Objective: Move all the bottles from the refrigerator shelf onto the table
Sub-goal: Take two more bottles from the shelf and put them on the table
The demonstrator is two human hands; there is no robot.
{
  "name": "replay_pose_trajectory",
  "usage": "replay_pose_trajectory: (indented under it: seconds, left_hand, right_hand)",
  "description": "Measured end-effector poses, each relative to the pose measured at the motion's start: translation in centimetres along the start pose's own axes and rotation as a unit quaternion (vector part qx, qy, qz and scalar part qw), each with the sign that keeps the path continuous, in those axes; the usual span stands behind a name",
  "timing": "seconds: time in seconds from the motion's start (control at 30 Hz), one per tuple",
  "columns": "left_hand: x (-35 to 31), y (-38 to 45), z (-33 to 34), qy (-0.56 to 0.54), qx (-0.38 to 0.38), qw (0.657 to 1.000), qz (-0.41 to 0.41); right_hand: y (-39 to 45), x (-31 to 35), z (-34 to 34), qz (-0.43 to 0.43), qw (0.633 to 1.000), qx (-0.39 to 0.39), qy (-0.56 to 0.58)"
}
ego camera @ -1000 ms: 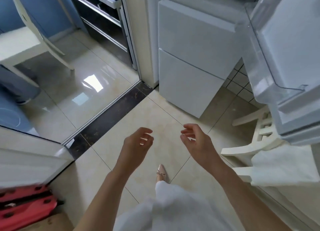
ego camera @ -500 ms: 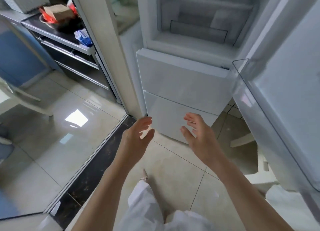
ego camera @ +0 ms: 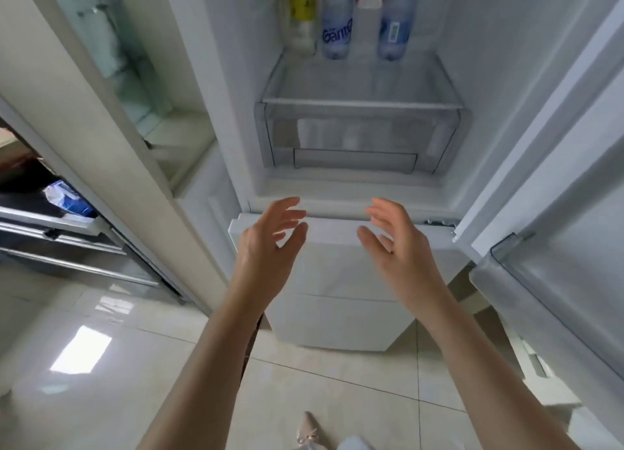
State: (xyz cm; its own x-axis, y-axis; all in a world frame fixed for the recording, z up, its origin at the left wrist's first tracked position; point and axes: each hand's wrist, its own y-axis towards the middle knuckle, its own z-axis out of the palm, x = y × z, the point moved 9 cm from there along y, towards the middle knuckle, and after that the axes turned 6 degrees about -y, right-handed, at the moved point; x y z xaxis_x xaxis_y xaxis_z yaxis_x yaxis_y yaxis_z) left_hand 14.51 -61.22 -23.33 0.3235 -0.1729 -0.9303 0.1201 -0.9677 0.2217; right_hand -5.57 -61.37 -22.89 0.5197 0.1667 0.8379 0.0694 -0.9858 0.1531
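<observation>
White plastic lines the open refrigerator (ego camera: 479, 88), and on its glass shelf (ego camera: 361, 103), toward the back, four bottles stand in a row: a yellow-labelled clear bottle (ego camera: 301, 14), a blue-tinted water bottle (ego camera: 336, 27) with printed lettering, a pale bottle with a red-and-white label (ego camera: 368, 7), and a second blue-tinted water bottle (ego camera: 394, 27). A clear plastic drawer (ego camera: 361, 142) sits just under the shelf. Below the shelf, in front of the closed lower drawers, the left hand (ego camera: 266, 243) and right hand (ego camera: 398, 243) hover apart, palms facing each other, fingers spread and relaxed, holding nothing.
</observation>
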Motion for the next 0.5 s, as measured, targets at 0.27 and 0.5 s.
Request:
replay_pose_trajectory:
  seconds: [0.27,0.5]
  left_hand:
    - [-1.6,11.5,0.9,-0.032,0.009,0.998,0.045]
    - [-3.0,21.1,3.1,-0.085,0.004,0.994,0.071]
  right_hand:
    - [8.9,2.2,-2.0,-0.01,0.992,-0.127,-0.012]
    - [18.3,3.1,-5.2,-0.023,0.977,-0.212,-0.007]
